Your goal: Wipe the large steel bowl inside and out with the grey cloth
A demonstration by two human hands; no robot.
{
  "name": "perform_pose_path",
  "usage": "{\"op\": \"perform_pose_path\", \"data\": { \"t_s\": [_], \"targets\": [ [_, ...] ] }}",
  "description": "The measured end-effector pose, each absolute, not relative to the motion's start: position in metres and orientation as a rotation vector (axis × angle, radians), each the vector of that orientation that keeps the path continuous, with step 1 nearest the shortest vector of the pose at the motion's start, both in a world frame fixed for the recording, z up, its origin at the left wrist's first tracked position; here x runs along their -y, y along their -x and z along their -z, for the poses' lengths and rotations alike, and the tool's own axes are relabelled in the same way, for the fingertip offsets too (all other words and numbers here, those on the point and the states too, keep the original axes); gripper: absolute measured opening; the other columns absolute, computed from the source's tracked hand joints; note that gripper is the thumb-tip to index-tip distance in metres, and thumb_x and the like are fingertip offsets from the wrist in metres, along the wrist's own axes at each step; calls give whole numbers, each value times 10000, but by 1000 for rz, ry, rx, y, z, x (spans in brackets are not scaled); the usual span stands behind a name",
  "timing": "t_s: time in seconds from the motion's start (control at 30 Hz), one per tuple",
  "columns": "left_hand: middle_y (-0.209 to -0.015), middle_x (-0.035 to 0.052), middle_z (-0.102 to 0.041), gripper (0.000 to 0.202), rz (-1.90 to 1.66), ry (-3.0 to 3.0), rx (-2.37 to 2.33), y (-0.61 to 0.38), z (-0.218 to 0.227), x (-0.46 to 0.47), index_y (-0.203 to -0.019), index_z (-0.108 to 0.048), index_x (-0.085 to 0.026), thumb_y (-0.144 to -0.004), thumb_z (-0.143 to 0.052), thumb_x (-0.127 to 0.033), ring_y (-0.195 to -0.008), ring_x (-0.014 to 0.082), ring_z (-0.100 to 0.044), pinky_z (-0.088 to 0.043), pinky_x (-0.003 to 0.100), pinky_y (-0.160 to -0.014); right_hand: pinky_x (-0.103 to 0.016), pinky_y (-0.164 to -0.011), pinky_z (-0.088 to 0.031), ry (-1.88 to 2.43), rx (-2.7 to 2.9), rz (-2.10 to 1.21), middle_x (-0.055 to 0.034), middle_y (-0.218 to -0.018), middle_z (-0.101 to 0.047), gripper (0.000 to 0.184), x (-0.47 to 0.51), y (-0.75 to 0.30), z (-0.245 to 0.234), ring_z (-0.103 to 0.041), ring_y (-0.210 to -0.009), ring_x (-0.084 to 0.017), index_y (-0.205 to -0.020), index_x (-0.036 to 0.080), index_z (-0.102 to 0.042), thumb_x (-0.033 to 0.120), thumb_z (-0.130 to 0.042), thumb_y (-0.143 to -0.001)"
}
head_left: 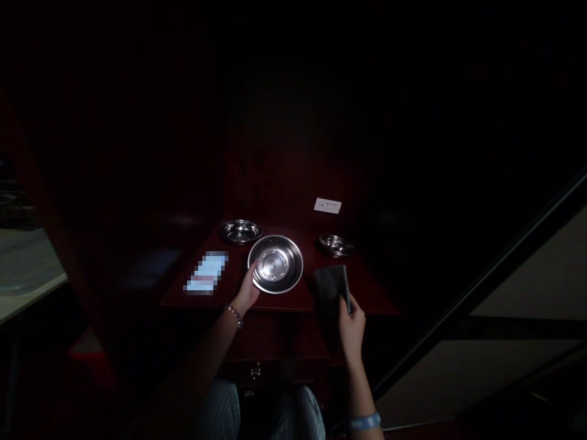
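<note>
My left hand [248,289] grips the left rim of a shiny steel bowl [275,264], tilted so that its inside faces me. A dark grey cloth [331,286], folded, is pinched in my right hand [352,321] to the right of the bowl, apart from it. Behind the bowl on the left rests a second steel bowl [241,231]. Smaller steel dishes [336,245], seemingly stacked, lie at the back right, beyond the cloth.
The dark red tabletop [302,302] carries a blurred-out bright rectangle [206,273] on the left. A white socket plate [328,205] is on the back wall. Drawer latches [255,370] show below the table edge. A pale surface [30,269] stands at far left.
</note>
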State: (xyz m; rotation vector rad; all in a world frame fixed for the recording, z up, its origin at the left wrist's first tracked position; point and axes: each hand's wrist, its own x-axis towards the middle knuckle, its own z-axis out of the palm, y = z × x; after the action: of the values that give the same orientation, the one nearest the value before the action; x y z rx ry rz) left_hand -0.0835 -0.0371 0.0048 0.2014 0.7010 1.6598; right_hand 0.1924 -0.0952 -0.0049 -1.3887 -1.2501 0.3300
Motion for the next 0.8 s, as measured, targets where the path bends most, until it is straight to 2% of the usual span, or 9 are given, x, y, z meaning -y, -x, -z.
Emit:
{"op": "perform_pose_path", "data": {
  "t_s": [0.07,0.13,0.2,0.3,0.37,0.43,0.57,0.7,0.8],
  "targets": [
    [-1251,136,-876,326,-1654,-205,-723,83,-3,37,-1341,-806,-145,-1080,-672,-287,-1379,273,-762,-544,391,-1266,-496,-1138,-612,1290,1256,-290,-196,-1404,-819,607,87,-171,-2,-761,-1340,-376,-1381,126,-832,517,-565,-1002],
    [-1202,128,-884,299,-1626,-218,-755,82,-2,38,-1297,-819,-158,-1072,-688,-306,-1350,280,-777,-554,399,-1255,-503,-1248,-540,1194,1423,-249,-162,-1614,-699,579,80,-141,-3,-669,-1492,-341,-1480,170,-787,429,-560,-1014],
    [-1144,123,-889,275,-1587,-238,-771,80,-2,39,-1238,-825,-157,-1084,-662,-318,-1314,281,-791,-559,407,-1246,-503,-1297,-502,1157,1669,-263,-141,-1695,-629,568,76,-110,5,-617,-1555,-315,-1522,196,-764,321,-578,-1000],
    [-1069,118,-887,288,-1557,-273,-769,79,-3,40,-1153,-818,-142,-1111,-607,-334,-1258,271,-807,-559,396,-1231,-519,-1332,-470,1132,2040,-299,-140,-1641,-681,564,76,-71,26,-636,-1540,-291,-1545,203,-744,211,-579,-1005],
    [-1028,126,-881,304,-1549,-298,-771,78,-2,40,-1097,-812,-136,-1110,-617,-370,-1217,272,-814,-571,383,-1202,-557,-1389,-379,1118,2163,-244,-145,-1627,-692,537,79,-56,38,-627,-1551,-284,-1571,201,-719,209,-557,-1059],
    [-1008,143,-876,316,-1549,-330,-766,78,-1,40,-1051,-804,-138,-1087,-666,-420,-1181,284,-820,-594,382,-1157,-569,-1398,-353,1132,2200,-184,-149,-1639,-679,519,81,-50,46,-616,-1563,-278,-1601,202,-691,235,-516,-1113],
    [-1000,131,-872,311,-1585,-375,-781,77,3,36,-1025,-794,-164,-1019,-756,-473,-1129,293,-828,-622,395,-1094,-524,-1364,-404,1177,2228,-166,-137,-1641,-678,505,83,-50,44,-637,-1543,-261,-1618,217,-678,288,-440,-1178],
    [-920,85,-854,224,-1614,-360,-868,76,3,33,-982,-793,-178,-1011,-733,-391,-1022,252,-828,-621,352,-1032,-497,-1351,-415,1244,2211,-144,-122,-1643,-678,494,85,-49,37,-643,-1538,-255,-1636,245,-663,338,-441,-1204],
    [-799,50,-813,186,-1604,-341,-894,77,0,33,-922,-771,-180,-990,-727,-348,-857,226,-799,-626,329,-910,-517,-1354,-409,1300,2200,-134,-128,-1661,-657,493,87,-43,36,-635,-1547,-268,-1653,245,-644,326,-456,-1205]
  ]
}}
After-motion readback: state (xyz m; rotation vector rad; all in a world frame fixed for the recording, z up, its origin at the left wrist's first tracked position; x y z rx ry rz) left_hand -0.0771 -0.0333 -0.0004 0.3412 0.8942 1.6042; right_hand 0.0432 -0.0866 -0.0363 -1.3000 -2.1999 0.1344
